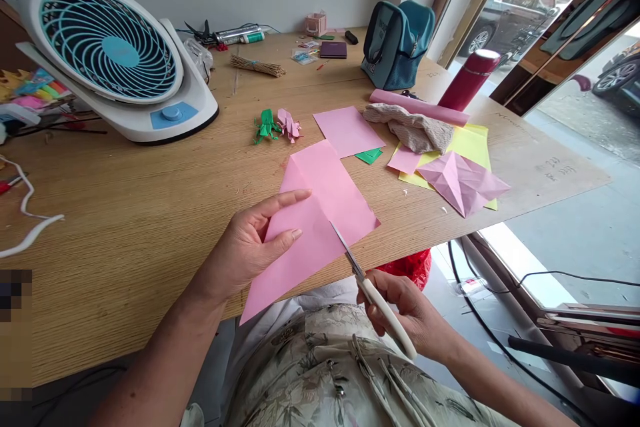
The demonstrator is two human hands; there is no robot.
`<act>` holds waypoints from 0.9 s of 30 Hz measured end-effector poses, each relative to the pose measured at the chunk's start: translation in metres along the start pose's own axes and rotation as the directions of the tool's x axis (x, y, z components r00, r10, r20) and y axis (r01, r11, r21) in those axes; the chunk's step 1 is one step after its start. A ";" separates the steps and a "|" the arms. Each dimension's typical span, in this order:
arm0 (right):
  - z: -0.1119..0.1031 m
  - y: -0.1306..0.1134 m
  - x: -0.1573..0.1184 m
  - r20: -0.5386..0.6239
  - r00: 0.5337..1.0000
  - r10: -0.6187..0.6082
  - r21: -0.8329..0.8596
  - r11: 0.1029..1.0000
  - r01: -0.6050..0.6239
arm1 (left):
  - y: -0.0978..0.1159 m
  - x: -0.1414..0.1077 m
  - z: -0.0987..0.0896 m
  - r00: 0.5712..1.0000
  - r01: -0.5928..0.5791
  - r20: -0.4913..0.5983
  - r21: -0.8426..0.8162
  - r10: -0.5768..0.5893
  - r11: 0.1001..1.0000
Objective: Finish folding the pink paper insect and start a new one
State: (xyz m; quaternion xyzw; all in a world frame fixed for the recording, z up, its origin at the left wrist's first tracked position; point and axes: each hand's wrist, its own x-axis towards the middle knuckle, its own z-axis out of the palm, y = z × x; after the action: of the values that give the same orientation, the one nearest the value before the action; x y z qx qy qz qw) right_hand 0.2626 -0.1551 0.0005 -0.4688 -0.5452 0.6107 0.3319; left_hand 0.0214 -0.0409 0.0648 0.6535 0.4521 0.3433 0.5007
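A large sheet of pink paper [325, 180] with a crease down it is held over the table's front edge. My left hand [255, 240] grips its left side, thumb and index finger on top and the other fingers underneath. In my right hand [400, 303] is a pair of scissors [383, 313] with off-white handles, its fingers wrapped round them. The blades lie at the sheet's lower edge and point up along the crease; part of one blade is hidden by the paper. Beyond the sheet stand a green folded paper figure [267, 125] and a pink folded paper figure [289, 125].
A white fan [173, 115] stands at the left. Behind the sheet lies a pink paper square [349, 130]; to the right are a crumpled cloth [413, 127], yellow paper [473, 140] and creased pink paper [463, 183]. A red flask [470, 80] and a blue bag [400, 43] stand farther back.
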 end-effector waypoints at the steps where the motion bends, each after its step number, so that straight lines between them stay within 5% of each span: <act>1: 0.000 0.000 0.000 0.002 1.000 -0.004 -0.008 1.000 0.004 | 0.000 0.000 0.000 1.000 -0.006 0.003 0.004 0.006 1.000; 27: 0.007 -0.001 0.007 -0.035 0.999 -0.030 0.025 0.999 0.031 | 0.001 -0.004 0.004 0.998 -0.001 0.067 -0.030 0.003 1.000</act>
State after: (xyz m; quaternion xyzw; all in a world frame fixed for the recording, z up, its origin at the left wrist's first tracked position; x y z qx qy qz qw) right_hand 0.2542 -0.1512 -0.0005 -0.4668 -0.5386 0.6041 0.3565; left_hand 0.0239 -0.0464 0.0648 0.6576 0.4291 0.3283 0.5250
